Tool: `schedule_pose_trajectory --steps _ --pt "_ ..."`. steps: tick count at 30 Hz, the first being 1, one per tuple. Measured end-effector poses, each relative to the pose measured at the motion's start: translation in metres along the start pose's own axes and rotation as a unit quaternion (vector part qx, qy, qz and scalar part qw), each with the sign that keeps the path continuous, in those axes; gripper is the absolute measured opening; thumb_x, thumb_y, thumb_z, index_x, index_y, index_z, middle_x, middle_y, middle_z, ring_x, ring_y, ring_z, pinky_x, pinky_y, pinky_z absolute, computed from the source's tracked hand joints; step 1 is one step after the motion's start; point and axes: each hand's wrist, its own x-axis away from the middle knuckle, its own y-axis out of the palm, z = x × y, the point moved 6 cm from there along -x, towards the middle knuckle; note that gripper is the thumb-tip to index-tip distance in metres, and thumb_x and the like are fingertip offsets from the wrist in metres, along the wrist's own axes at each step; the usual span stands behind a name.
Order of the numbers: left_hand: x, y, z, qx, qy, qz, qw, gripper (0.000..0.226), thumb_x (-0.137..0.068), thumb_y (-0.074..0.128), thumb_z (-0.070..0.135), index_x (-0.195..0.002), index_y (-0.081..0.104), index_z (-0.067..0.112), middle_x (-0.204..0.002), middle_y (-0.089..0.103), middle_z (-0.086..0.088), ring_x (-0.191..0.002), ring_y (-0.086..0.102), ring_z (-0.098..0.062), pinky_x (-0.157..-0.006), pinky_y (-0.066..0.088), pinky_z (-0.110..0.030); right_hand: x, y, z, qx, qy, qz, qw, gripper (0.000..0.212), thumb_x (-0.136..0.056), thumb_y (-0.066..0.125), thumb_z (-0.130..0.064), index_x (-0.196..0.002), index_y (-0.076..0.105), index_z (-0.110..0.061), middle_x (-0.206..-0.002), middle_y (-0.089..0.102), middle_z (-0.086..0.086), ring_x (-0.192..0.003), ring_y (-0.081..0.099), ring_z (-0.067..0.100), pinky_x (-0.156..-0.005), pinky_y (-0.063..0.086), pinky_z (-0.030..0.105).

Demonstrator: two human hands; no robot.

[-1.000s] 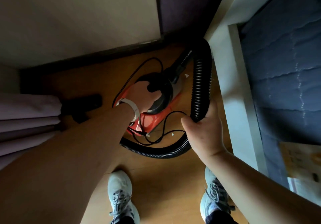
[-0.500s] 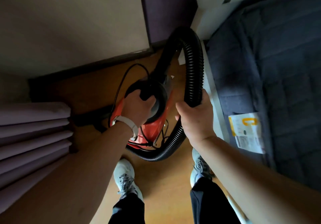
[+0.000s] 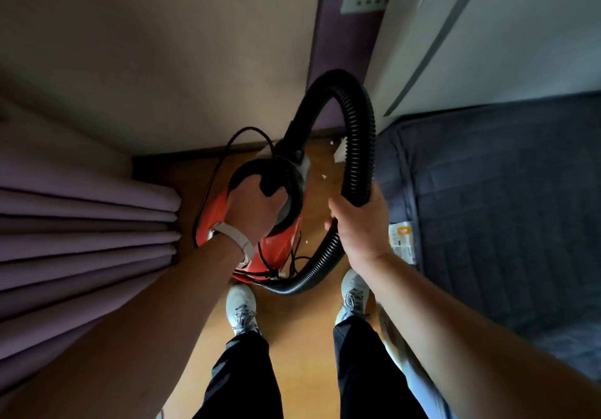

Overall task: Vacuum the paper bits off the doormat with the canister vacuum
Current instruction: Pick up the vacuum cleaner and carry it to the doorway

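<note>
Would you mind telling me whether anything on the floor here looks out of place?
Small white paper bits lie scattered on the wooden floor near the red vacuum, and its black cord dangles in a loose tangle.

Left hand point(image 3: 255, 212): fingers curled round the vacuum handle point(image 3: 283, 171), back of hand up
Left wrist: pale band point(image 3: 234, 239) worn around it
Left arm: bare, stretched forward from the lower left
Right hand point(image 3: 357, 223): wrapped round the hose point(image 3: 357, 158), knuckles up
Right arm: bare, reaching in from the lower right
</note>
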Motion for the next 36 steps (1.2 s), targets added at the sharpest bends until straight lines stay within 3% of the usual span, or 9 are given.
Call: schedule_pose_trajectory --steps 4,8,12,16,21,23,26,29,36 --pt "0.04 -0.053 0.029 -0.002 0.004 0.021 1.0 0.02 -0.092 0.061 0.03 -0.085 0.056 0.013 -0.071 0.053 0.006 -0.06 0.046 -0.001 -0.043 0.031 -0.012 0.042 0.006 -0.054 -0.018 -0.023 -0.03 0.999 0.021 -0.08 0.058 0.005 -0.078 0.046 -0.012 -0.057 0.047 -0.002 -0.047 0.044 0.015 -0.048 0.044 0.03" --pt "0.078 -0.093 0.056 0.009 0.026 0.031 0.999 0.026 -0.092 0.06 0.038 -0.095 0.06 0.012 -0.085 0.062 0.0 -0.066 0.05 -0.005 -0.052 0.03 -0.014 0.082 0.006 -0.104 -0.019 -0.06 -0.054 0.997 0.02 -0.077 0.059 0.003 -0.077 0.049 -0.015 -0.057 0.049 0.0 -0.047 0.045 0.016 -0.055 0.043 0.038" --pt "0.11 -0.129 0.085 -0.022 0.06 0.02 0.998 0.028 -0.093 0.059 0.039 -0.094 0.06 0.011 -0.08 0.06 0.002 -0.069 0.054 -0.011 -0.053 0.032 -0.016 0.121 0.002 -0.151 -0.018 -0.095 -0.053 0.994 0.049 -0.08 0.053 0.009 -0.059 0.055 -0.035 -0.051 0.049 -0.004 -0.046 0.045 0.016 -0.057 0.042 0.038" --pt "0.137 -0.155 0.114 -0.022 0.085 0.04 0.995 0.028 -0.093 0.059 0.038 -0.093 0.059 0.01 -0.076 0.059 0.005 -0.067 0.054 -0.007 -0.053 0.034 -0.017 0.144 -0.011 -0.195 -0.015 -0.134 -0.06 0.989 0.025 -0.079 0.051 0.013 -0.081 0.049 -0.012 -0.054 0.05 0.002 -0.051 0.049 0.021 -0.054 0.043 0.036" --pt "0.159 -0.172 0.151 0.019 0.109 0.071 0.991 0.028 -0.092 0.06 0.04 -0.096 0.06 0.011 -0.083 0.062 0.001 -0.076 0.059 -0.014 -0.059 0.039 -0.023 0.157 -0.028 -0.235 0.023 -0.192 -0.074 0.978 0.025 -0.079 0.055 0.01 -0.083 0.049 -0.013 -0.054 0.049 -0.003 -0.054 0.053 0.025 -0.055 0.045 0.038" --pt "0.166 -0.179 0.17 0.029 0.127 0.086 0.988 0.025 -0.092 0.061 0.039 -0.091 0.059 0.014 -0.081 0.061 0.001 -0.071 0.056 -0.008 -0.056 0.038 -0.017 0.159 -0.033 -0.248 0.044 -0.211 -0.065 0.974 0.024 -0.079 0.058 0.006 -0.083 0.05 -0.016 -0.056 0.051 -0.005 -0.054 0.056 0.02 -0.055 0.048 0.036" --pt "0.176 -0.191 0.197 0.041 0.149 0.103 0.983 0.026 -0.092 0.061 0.038 -0.074 0.052 0.021 -0.07 0.058 0.002 -0.061 0.053 -0.007 -0.051 0.035 -0.018 0.164 -0.036 -0.263 0.043 -0.237 -0.065 0.968 0.018 -0.071 0.062 -0.006 -0.085 0.053 -0.013 -0.065 0.058 0.013 -0.057 0.058 0.023 -0.056 0.05 0.043" --pt "0.181 -0.201 0.22 0.111 0.165 0.084 0.976 0.028 -0.092 0.06 0.042 -0.079 0.061 0.017 -0.071 0.064 -0.001 -0.066 0.062 -0.016 -0.056 0.043 -0.027 0.169 -0.04 -0.273 0.037 -0.266 -0.05 0.962 0.018 -0.069 0.064 -0.011 -0.085 0.056 -0.012 -0.072 0.061 0.024 -0.059 0.058 0.026 -0.057 0.052 0.047" --pt "0.19 -0.232 0.279 0.206 0.195 0.084 0.955 0.022 -0.091 0.064 0.037 -0.077 0.064 0.02 -0.062 0.06 0.005 -0.054 0.055 -0.01 -0.048 0.04 -0.021 0.163 -0.052 -0.276 0.017 -0.276 -0.025 0.961 0.019 -0.08 0.072 -0.012 -0.092 0.058 -0.014 -0.068 0.057 0.005 -0.058 0.056 0.017 -0.053 0.047 0.032"
